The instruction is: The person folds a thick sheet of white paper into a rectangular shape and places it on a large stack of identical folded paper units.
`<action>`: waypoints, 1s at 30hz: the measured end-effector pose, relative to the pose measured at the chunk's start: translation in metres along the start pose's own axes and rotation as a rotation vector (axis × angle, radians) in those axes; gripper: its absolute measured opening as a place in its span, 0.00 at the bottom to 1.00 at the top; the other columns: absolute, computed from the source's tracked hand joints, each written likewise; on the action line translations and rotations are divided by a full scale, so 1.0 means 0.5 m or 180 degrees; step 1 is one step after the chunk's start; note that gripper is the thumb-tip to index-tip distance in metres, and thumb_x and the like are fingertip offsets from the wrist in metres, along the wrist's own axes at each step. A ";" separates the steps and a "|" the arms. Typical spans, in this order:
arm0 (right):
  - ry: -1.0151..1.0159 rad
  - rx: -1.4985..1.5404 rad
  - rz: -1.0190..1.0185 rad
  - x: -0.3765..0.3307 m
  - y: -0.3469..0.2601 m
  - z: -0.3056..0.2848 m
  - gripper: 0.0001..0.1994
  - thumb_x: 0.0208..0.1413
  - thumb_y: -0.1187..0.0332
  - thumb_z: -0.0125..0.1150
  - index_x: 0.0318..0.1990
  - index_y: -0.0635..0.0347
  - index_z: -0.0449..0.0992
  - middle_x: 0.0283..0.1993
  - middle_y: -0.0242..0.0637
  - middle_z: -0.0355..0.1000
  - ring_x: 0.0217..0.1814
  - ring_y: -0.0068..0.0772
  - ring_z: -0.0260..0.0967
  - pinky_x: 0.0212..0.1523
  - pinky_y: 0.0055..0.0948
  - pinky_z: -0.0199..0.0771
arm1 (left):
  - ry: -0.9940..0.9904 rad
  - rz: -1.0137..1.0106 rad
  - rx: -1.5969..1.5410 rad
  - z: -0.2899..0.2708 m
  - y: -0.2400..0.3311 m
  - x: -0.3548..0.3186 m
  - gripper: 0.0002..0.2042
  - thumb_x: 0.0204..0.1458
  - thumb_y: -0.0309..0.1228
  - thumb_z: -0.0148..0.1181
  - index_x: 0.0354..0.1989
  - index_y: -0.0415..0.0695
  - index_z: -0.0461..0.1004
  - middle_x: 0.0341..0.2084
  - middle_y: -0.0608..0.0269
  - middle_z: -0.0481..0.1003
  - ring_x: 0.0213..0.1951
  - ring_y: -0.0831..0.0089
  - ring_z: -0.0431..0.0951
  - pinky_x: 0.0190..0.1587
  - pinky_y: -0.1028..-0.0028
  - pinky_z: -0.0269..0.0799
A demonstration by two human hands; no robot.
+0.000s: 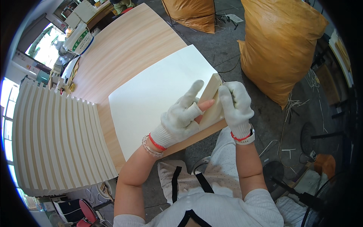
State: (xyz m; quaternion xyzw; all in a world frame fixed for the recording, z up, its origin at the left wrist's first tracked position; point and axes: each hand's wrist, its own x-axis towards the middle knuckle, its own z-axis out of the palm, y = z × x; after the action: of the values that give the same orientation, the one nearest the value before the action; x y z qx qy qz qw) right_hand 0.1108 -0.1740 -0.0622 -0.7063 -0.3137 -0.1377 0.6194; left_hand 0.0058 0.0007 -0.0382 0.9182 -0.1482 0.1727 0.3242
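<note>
A narrow, cream folded piece that looks like cardboard (208, 91) stands at the near right corner of a large white sheet (151, 87). My right hand (237, 104), in a white knit glove, is closed at its right side, thumb laid along the edge and the other fingers curled. From the left, my gloved left hand (181, 115) reaches over the sheet with its thumb stretched up and apart. Two bare fingertips poke out of that glove and rest against the cream piece. What lies beneath my left palm is hidden.
The sheet lies on a wood-grain table (132, 41). A tall stack of white layered panels (60, 140) stands at the left, with a white bucket (78, 39) beyond. Big orange sacks (280, 45) sit on the floor at the right, near a black fan (321, 200).
</note>
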 end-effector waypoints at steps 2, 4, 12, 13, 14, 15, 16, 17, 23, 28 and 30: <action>0.0052 0.0029 0.0014 0.001 0.002 0.003 0.08 0.63 0.70 0.64 0.34 0.63 0.74 0.31 0.38 0.71 0.33 0.37 0.68 0.37 0.39 0.68 | -0.0068 -0.0137 -0.0090 -0.002 0.003 0.002 0.19 0.46 0.14 0.67 0.48 0.44 0.80 0.75 0.36 0.51 0.54 0.53 0.81 0.53 0.64 0.79; 0.0080 0.0045 0.0057 0.001 0.002 0.006 0.07 0.63 0.70 0.64 0.34 0.63 0.75 0.31 0.38 0.71 0.33 0.37 0.68 0.38 0.39 0.69 | -0.0117 -0.0544 -0.0468 0.000 0.008 -0.002 0.19 0.45 0.15 0.69 0.46 0.44 0.80 0.76 0.36 0.50 0.55 0.53 0.80 0.54 0.64 0.79; 0.0085 0.0060 0.0058 -0.001 0.001 0.003 0.07 0.63 0.71 0.63 0.34 0.63 0.74 0.31 0.39 0.71 0.34 0.38 0.68 0.38 0.40 0.68 | 0.0021 -0.0373 -0.0365 0.002 0.007 -0.001 0.20 0.41 0.20 0.74 0.46 0.45 0.79 0.76 0.34 0.45 0.50 0.52 0.83 0.49 0.65 0.82; 0.0072 0.0053 0.0096 -0.002 0.000 0.002 0.07 0.63 0.71 0.63 0.34 0.63 0.74 0.31 0.39 0.71 0.34 0.39 0.68 0.38 0.39 0.68 | 0.0003 -0.0379 -0.0331 0.000 0.009 -0.001 0.20 0.41 0.20 0.74 0.46 0.45 0.79 0.76 0.34 0.45 0.50 0.52 0.83 0.49 0.65 0.83; 0.0078 0.0053 0.0075 -0.002 0.002 0.003 0.07 0.63 0.70 0.63 0.34 0.63 0.74 0.31 0.39 0.71 0.34 0.39 0.68 0.38 0.39 0.68 | 0.0005 -0.0392 -0.0368 0.000 0.011 0.000 0.20 0.41 0.20 0.74 0.46 0.45 0.79 0.76 0.34 0.45 0.50 0.52 0.83 0.49 0.65 0.83; 0.0085 0.0052 0.0055 -0.002 0.005 0.004 0.07 0.63 0.70 0.63 0.34 0.63 0.74 0.31 0.39 0.71 0.34 0.39 0.68 0.38 0.39 0.68 | 0.0007 -0.0406 -0.0406 0.000 0.013 0.002 0.21 0.41 0.20 0.74 0.46 0.45 0.79 0.76 0.33 0.45 0.50 0.52 0.83 0.48 0.65 0.82; 0.0091 0.0056 0.0037 -0.002 0.007 0.005 0.07 0.63 0.70 0.63 0.34 0.63 0.74 0.31 0.39 0.71 0.34 0.39 0.68 0.38 0.39 0.68 | 0.0008 -0.0422 -0.0440 -0.001 0.014 0.002 0.21 0.41 0.20 0.74 0.46 0.45 0.79 0.76 0.33 0.45 0.50 0.52 0.83 0.48 0.65 0.82; 0.0077 0.0052 0.0027 -0.002 0.006 0.004 0.07 0.63 0.70 0.63 0.34 0.63 0.74 0.31 0.38 0.71 0.34 0.39 0.68 0.38 0.39 0.68 | 0.0030 -0.0398 -0.0407 0.000 0.014 0.001 0.21 0.41 0.19 0.73 0.46 0.45 0.79 0.76 0.34 0.45 0.50 0.52 0.83 0.48 0.65 0.82; -0.0039 0.0059 0.0052 -0.002 0.002 -0.002 0.07 0.63 0.70 0.64 0.34 0.62 0.75 0.30 0.37 0.70 0.34 0.37 0.67 0.38 0.38 0.68 | 0.0127 -0.0129 -0.0099 0.011 0.001 -0.003 0.22 0.42 0.18 0.66 0.50 0.45 0.79 0.74 0.34 0.52 0.49 0.50 0.83 0.47 0.64 0.82; 0.0097 0.0084 0.0037 0.000 0.002 0.005 0.07 0.63 0.70 0.64 0.35 0.63 0.76 0.31 0.38 0.71 0.34 0.36 0.68 0.37 0.38 0.69 | -0.0074 0.0184 0.0085 0.010 -0.024 0.001 0.21 0.44 0.20 0.68 0.50 0.45 0.79 0.72 0.35 0.56 0.51 0.48 0.82 0.49 0.63 0.81; 0.0112 0.0061 0.0099 -0.001 0.005 0.004 0.07 0.63 0.70 0.64 0.35 0.63 0.76 0.31 0.38 0.71 0.34 0.36 0.68 0.37 0.38 0.69 | -0.0169 -0.0191 -0.0136 0.004 -0.002 0.002 0.21 0.44 0.19 0.71 0.49 0.45 0.79 0.74 0.36 0.54 0.55 0.50 0.80 0.54 0.63 0.79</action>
State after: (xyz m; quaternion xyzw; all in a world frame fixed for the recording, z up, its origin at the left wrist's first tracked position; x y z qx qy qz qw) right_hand 0.1115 -0.1724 -0.0648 -0.7026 -0.2931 -0.1374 0.6336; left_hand 0.0073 -0.0001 -0.0397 0.9194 -0.1329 0.1353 0.3447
